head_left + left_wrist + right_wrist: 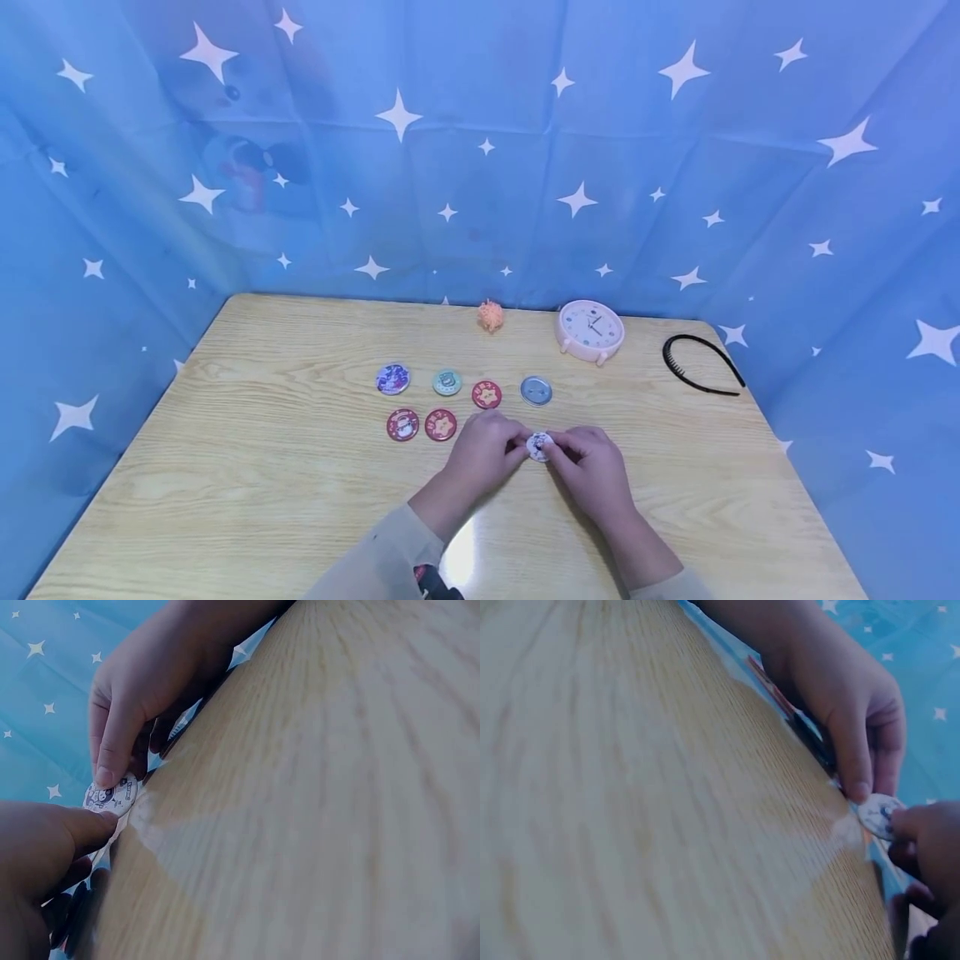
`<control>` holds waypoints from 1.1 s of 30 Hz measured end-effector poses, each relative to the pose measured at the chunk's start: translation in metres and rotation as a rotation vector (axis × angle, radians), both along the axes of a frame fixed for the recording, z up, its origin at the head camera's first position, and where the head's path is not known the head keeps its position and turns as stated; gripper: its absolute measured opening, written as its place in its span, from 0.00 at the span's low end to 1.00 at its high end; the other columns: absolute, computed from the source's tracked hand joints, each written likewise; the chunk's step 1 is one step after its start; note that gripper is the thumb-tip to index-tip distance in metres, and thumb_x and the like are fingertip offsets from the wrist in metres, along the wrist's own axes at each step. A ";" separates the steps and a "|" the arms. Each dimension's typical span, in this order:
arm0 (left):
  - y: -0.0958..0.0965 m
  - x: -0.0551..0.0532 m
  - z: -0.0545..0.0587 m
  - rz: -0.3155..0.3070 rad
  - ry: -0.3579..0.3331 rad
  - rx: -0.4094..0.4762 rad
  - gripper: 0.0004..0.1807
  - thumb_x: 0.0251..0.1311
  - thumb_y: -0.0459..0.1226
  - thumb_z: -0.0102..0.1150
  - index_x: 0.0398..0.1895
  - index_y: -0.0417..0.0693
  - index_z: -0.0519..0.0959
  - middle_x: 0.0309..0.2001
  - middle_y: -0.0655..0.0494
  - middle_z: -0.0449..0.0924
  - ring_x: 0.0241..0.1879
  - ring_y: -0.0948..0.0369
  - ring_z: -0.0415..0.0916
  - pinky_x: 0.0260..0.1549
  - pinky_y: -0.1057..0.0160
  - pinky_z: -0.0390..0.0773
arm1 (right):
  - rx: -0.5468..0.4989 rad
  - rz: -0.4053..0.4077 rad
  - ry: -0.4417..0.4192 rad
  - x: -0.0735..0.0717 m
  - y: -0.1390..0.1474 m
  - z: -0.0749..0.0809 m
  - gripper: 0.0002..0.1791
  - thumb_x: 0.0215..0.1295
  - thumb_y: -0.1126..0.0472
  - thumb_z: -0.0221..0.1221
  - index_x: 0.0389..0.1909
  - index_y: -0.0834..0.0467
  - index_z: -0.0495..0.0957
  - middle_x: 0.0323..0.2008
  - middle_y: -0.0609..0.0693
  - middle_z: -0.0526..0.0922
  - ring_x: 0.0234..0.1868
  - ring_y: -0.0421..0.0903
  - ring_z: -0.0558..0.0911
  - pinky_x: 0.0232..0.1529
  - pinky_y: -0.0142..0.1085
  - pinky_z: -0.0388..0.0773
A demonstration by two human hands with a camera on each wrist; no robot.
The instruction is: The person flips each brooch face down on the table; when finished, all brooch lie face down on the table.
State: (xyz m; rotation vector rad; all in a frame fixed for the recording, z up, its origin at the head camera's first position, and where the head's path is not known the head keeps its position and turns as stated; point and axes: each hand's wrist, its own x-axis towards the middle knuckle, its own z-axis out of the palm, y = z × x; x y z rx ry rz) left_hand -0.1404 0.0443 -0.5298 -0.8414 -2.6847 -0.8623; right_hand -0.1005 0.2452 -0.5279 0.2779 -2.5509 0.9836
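Between both hands is a round white button badge (537, 447) with a dark printed figure. My left hand (482, 452) pinches its left edge with thumb and fingers, while my right hand (594, 473) pinches its right edge. In the left wrist view the badge (109, 796) is tilted, printed side showing, with a thumb on each side. Just beyond the hands lie a red star badge (487, 395) and a silver badge (536, 391), pin side up. Left of the left hand are another red star badge (441, 425) and a red badge with a white character (402, 425).
A purple badge (393, 379) and a green badge (447, 382) lie in the back row. Farther back on the wooden table (285, 500) are a spiky orange ball (491, 316) and a pink clock (591, 331). A black headband (701, 389) lies near the right edge.
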 end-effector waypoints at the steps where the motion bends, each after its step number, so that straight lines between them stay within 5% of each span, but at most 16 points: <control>1: 0.000 0.000 0.000 -0.002 0.007 0.003 0.08 0.62 0.44 0.77 0.43 0.59 0.92 0.37 0.70 0.89 0.38 0.67 0.79 0.49 0.61 0.77 | 0.001 0.001 0.010 0.000 -0.001 0.000 0.08 0.58 0.65 0.79 0.38 0.57 0.93 0.33 0.43 0.89 0.43 0.45 0.83 0.45 0.47 0.82; 15: 0.000 0.001 0.002 0.000 -0.010 0.062 0.03 0.63 0.41 0.75 0.39 0.57 0.90 0.35 0.69 0.88 0.36 0.69 0.80 0.48 0.62 0.79 | -0.074 0.033 0.097 -0.001 0.000 -0.005 0.06 0.60 0.65 0.78 0.37 0.53 0.94 0.30 0.35 0.86 0.37 0.40 0.80 0.38 0.25 0.72; 27: -0.001 0.002 0.001 0.019 0.013 0.076 0.03 0.65 0.46 0.75 0.39 0.62 0.92 0.38 0.71 0.89 0.36 0.71 0.82 0.46 0.64 0.80 | -0.140 0.031 -0.003 0.001 0.001 -0.005 0.06 0.67 0.62 0.73 0.43 0.52 0.93 0.37 0.38 0.90 0.42 0.41 0.84 0.44 0.27 0.76; 33: -0.002 0.001 0.002 0.045 0.041 0.076 0.04 0.64 0.45 0.76 0.39 0.61 0.91 0.36 0.70 0.89 0.34 0.72 0.82 0.45 0.65 0.80 | -0.145 0.053 0.022 -0.001 0.001 -0.006 0.05 0.68 0.63 0.72 0.42 0.53 0.93 0.36 0.38 0.91 0.41 0.42 0.84 0.46 0.26 0.74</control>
